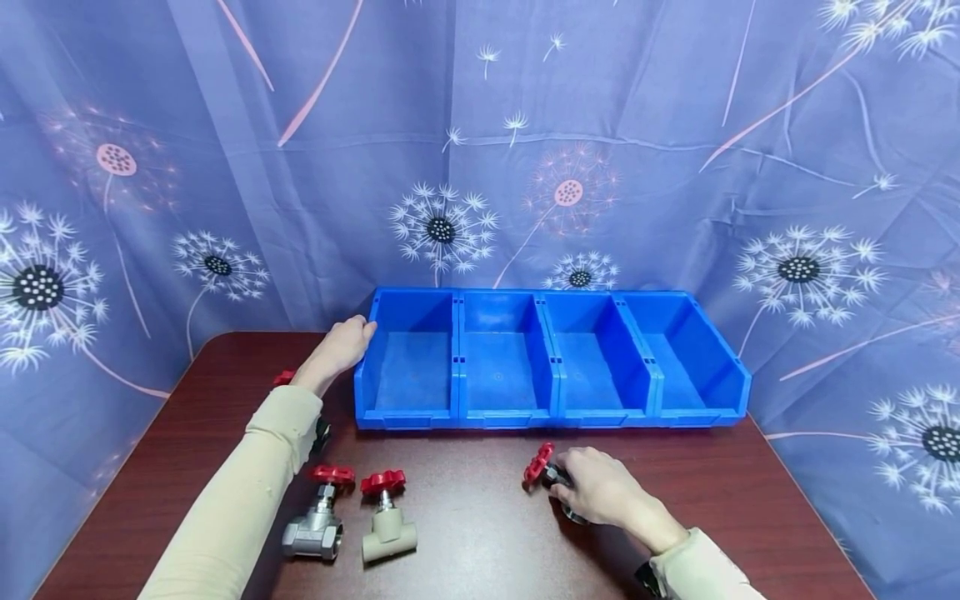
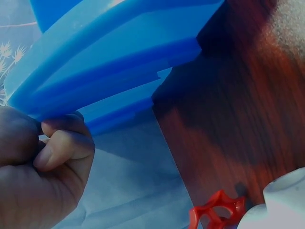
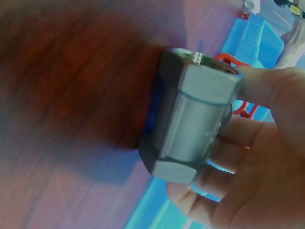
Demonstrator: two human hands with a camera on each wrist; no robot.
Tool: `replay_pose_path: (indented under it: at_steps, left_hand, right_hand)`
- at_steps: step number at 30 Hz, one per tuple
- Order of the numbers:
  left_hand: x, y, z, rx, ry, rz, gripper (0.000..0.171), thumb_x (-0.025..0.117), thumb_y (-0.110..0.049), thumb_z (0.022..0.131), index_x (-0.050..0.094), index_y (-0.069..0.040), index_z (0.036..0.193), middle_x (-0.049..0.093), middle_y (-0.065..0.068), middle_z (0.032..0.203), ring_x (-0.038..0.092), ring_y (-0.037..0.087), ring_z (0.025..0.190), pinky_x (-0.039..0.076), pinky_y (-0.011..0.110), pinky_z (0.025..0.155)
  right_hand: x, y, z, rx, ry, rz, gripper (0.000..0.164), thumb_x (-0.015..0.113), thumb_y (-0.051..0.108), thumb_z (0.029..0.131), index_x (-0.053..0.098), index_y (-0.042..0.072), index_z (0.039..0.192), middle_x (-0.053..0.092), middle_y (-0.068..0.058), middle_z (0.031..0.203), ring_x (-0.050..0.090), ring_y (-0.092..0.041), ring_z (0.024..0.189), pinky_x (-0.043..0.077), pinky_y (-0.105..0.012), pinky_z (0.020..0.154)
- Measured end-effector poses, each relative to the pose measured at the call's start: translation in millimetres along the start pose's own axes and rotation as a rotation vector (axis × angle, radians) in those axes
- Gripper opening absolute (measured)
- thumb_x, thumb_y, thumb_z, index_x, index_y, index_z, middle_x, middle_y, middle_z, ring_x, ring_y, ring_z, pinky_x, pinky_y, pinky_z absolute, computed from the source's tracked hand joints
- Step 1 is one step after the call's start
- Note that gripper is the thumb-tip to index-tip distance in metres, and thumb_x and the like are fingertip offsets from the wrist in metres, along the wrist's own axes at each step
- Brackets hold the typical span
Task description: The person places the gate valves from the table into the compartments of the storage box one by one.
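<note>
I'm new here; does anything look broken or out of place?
Nothing stands out: the four blue plastic bins line up neatly, and the red-wheeled grey metal valve in the right hand shows no visible damage.

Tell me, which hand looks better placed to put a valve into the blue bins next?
Probably the right hand: it already grips a valve just in front of the bins. The left hand is curled at the bins' left edge, with no valve in it.

Valve (image 3: 193, 124) in rt hand (image 1: 600, 490) before 4 bins (image 1: 555, 367) on tbl (image 1: 465, 500), curtain (image 1: 487, 167) behind.
</note>
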State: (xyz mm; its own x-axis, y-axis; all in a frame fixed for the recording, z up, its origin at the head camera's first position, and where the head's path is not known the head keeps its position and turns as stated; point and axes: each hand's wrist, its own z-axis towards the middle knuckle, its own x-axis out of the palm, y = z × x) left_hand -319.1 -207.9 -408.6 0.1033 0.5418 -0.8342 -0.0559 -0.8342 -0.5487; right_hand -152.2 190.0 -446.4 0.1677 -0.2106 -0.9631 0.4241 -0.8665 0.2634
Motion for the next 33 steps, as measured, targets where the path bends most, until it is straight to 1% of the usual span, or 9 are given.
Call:
replay_pose_path:
  at_steps: [6, 11, 16, 19, 22, 26, 29, 32, 33]
  left_hand:
    - [-1.0, -2.3, 0.2, 0.006, -0.001, 0.015, 0.040, 0.031, -0.028, 0.108, 0.050, 0.006, 0.114, 0.050, 0.014, 0.082, 0.054, 0.032, 0.083, 0.043, 0.042, 0.075]
    - [-0.7, -3.7, -0.3, 0.015, -0.005, 0.014, 0.038, 0.031, -0.027, 0.108, 0.050, 0.006, 0.111, 0.049, 0.014, 0.081, 0.053, 0.033, 0.082, 0.042, 0.043, 0.075]
    - [-0.3, -4.6, -0.1, 0.022, 0.004, 0.013, 0.037, 0.032, -0.027, 0.108, 0.051, 0.005, 0.109, 0.048, 0.013, 0.080, 0.052, 0.031, 0.079, 0.042, 0.041, 0.073]
    - [-0.8, -3.6, 0.0, 0.012, 0.016, 0.009, 0.037, 0.032, -0.028, 0.108, 0.050, 0.004, 0.109, 0.047, 0.012, 0.079, 0.052, 0.030, 0.078, 0.041, 0.039, 0.072]
    - [-1.5, -3.1, -0.4, 0.008, 0.021, 0.006, 0.037, 0.031, -0.027, 0.108, 0.049, 0.005, 0.109, 0.047, 0.013, 0.080, 0.052, 0.030, 0.077, 0.041, 0.040, 0.071]
    - [-1.4, -2.2, -1.2, -0.001, 0.027, 0.002, 0.039, 0.031, -0.027, 0.108, 0.049, 0.007, 0.114, 0.047, 0.013, 0.081, 0.052, 0.031, 0.081, 0.042, 0.041, 0.073]
    - [-0.5, -1.4, -1.4, -0.008, 0.035, 0.001, 0.040, 0.031, -0.027, 0.108, 0.048, 0.008, 0.118, 0.048, 0.014, 0.083, 0.053, 0.032, 0.083, 0.043, 0.041, 0.075]
    - [0.0, -0.9, -2.1, -0.005, 0.035, 0.001, 0.041, 0.030, -0.027, 0.108, 0.047, 0.009, 0.120, 0.049, 0.014, 0.084, 0.053, 0.032, 0.085, 0.043, 0.042, 0.076]
    - [0.1, -0.8, -2.3, -0.004, 0.035, 0.000, 0.041, 0.030, -0.027, 0.108, 0.047, 0.009, 0.120, 0.049, 0.015, 0.084, 0.053, 0.032, 0.085, 0.043, 0.043, 0.076]
  right_hand:
    - [1, -3, -1, -0.060, -0.040, 0.014, 0.023, 0.078, 0.018, 0.081, 0.056, 0.019, 0.074, 0.047, 0.010, 0.065, 0.043, -0.008, 0.059, 0.038, -0.030, 0.053]
    - [2, -4, -3, -0.094, -0.034, 0.011, 0.022, 0.077, 0.018, 0.082, 0.056, 0.017, 0.076, 0.046, 0.010, 0.064, 0.043, -0.006, 0.058, 0.038, -0.029, 0.053]
    - [-5, -3, -7, -0.129, -0.034, 0.022, 0.023, 0.076, 0.016, 0.083, 0.055, 0.017, 0.075, 0.045, 0.011, 0.063, 0.041, -0.005, 0.056, 0.037, -0.027, 0.051]
    - [-13, -3, -9, -0.146, -0.031, 0.023, 0.025, 0.075, 0.016, 0.084, 0.053, 0.018, 0.074, 0.044, 0.012, 0.063, 0.041, -0.005, 0.057, 0.036, -0.026, 0.052]
    - [-22, -4, -10, -0.159, -0.033, -0.009, 0.026, 0.075, 0.017, 0.085, 0.051, 0.019, 0.073, 0.043, 0.012, 0.064, 0.041, -0.006, 0.060, 0.037, -0.027, 0.054]
    - [-36, -10, -12, -0.183, -0.039, -0.037, 0.023, 0.075, 0.019, 0.085, 0.054, 0.019, 0.076, 0.043, 0.013, 0.065, 0.042, -0.006, 0.062, 0.038, -0.028, 0.056]
    - [-50, -17, -14, -0.171, -0.028, 0.002, 0.020, 0.074, 0.018, 0.086, 0.056, 0.020, 0.077, 0.044, 0.013, 0.065, 0.043, -0.003, 0.059, 0.038, -0.026, 0.053]
    - [-67, -26, -17, -0.133, -0.022, 0.039, 0.019, 0.072, 0.017, 0.088, 0.056, 0.021, 0.078, 0.046, 0.013, 0.065, 0.043, -0.001, 0.057, 0.038, -0.024, 0.051]
    - [-73, -29, -18, -0.124, -0.028, 0.042, 0.021, 0.071, 0.017, 0.089, 0.055, 0.021, 0.076, 0.046, 0.013, 0.064, 0.043, -0.001, 0.056, 0.038, -0.024, 0.050]
